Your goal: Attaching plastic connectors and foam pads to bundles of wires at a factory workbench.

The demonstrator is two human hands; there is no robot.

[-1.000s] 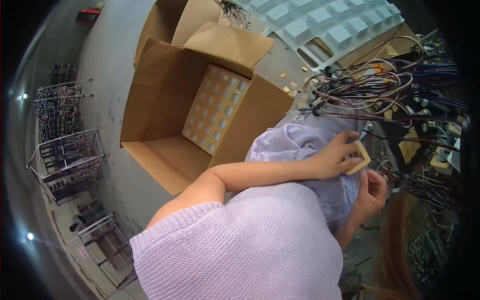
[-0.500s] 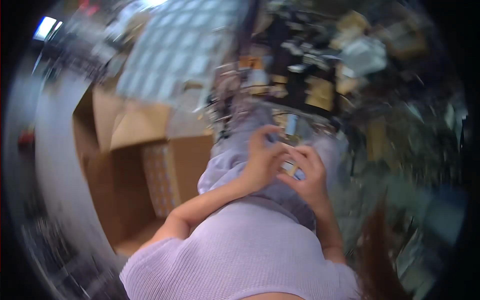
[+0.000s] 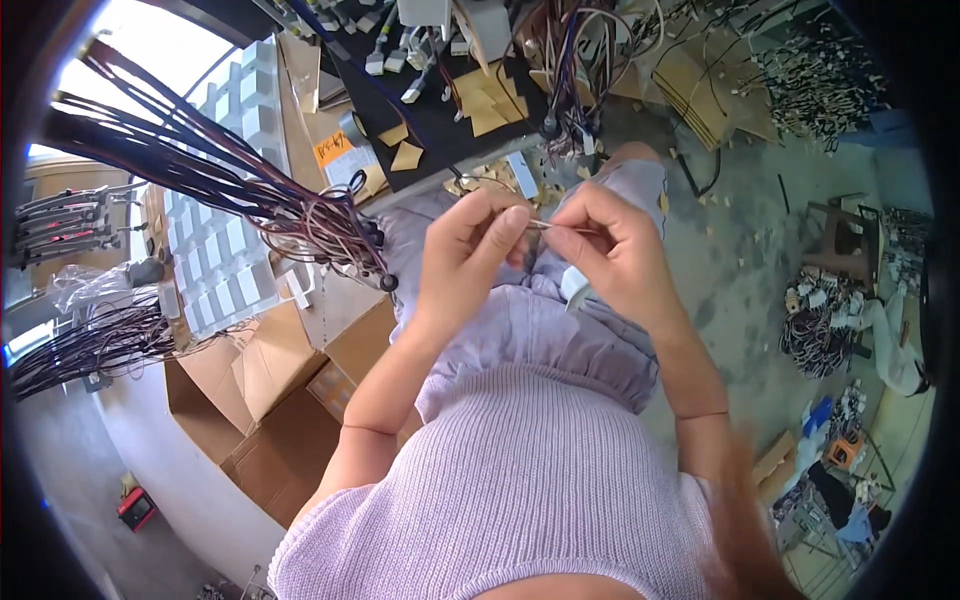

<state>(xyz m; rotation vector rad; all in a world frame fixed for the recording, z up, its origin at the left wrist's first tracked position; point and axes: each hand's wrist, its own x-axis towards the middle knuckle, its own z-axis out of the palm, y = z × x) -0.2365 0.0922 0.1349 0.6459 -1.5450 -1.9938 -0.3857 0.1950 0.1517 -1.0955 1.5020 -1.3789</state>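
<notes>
My left hand (image 3: 463, 255) and my right hand (image 3: 622, 255) are raised close together above my lap, each with thumb and fingers pinched. A short, thin, pale strand (image 3: 538, 224) runs between the two pinches; it is too small to tell whether it is wire or tape. Below my right palm shows a white, curved, ring-like piece (image 3: 574, 286), partly hidden by the hand. I cannot tell whether the curled fingers hold it. Left of my left hand, dark and brown cables (image 3: 315, 225) end in a loose bunch with round black tips.
A black mat (image 3: 430, 155) with yellowish paper pieces and white connectors lies ahead. A grey compartment tray (image 3: 225, 265) stands at the left, above an open cardboard box (image 3: 290, 455). More cable bundles (image 3: 825, 325) lie at the right, near a brown stool (image 3: 835, 240).
The view has swung and sharpened from a blur. My hands, earlier nearly touching with spread fingers, now sit slightly apart in pinches. The cable bunch now shows at the left.
</notes>
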